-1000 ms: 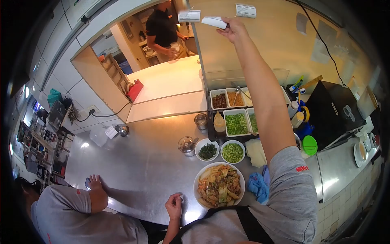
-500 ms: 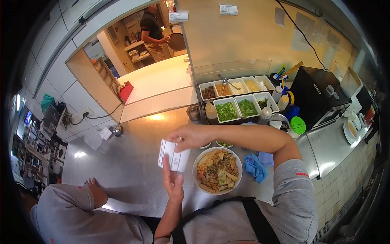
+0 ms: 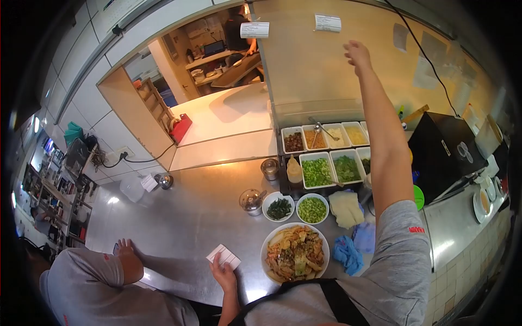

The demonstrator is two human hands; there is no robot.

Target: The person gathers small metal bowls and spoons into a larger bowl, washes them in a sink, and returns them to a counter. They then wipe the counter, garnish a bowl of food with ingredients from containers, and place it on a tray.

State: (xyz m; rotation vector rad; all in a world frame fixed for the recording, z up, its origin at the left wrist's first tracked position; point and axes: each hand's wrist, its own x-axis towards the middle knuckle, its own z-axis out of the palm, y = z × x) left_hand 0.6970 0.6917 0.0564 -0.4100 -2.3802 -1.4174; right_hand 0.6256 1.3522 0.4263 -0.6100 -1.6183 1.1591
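Your left hand (image 3: 223, 270) pinches a white slip (image 3: 223, 256) low over the desk (image 3: 185, 217), beside the noodle plate (image 3: 294, 253). Your right hand (image 3: 358, 54), empty and loosely spread, reaches toward a pinned ticket (image 3: 327, 23).

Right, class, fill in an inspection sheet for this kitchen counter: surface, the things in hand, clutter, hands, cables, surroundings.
Surface: steel counter, shiny, glare spots.
Things in hand: paper slip held at the counter's near edge; plate of noodles beside it.
Clutter: two small bowls of greens, blue cloth, lidded jar, topping trays.
Hands: left hand holds the slip; right hand raised toward the wall, below a pinned ticket, empty as far as visible.
Cables: black lead from wall socket; another down the wall.
Surroundings: another person's hand on the counter; serving hatch behind.
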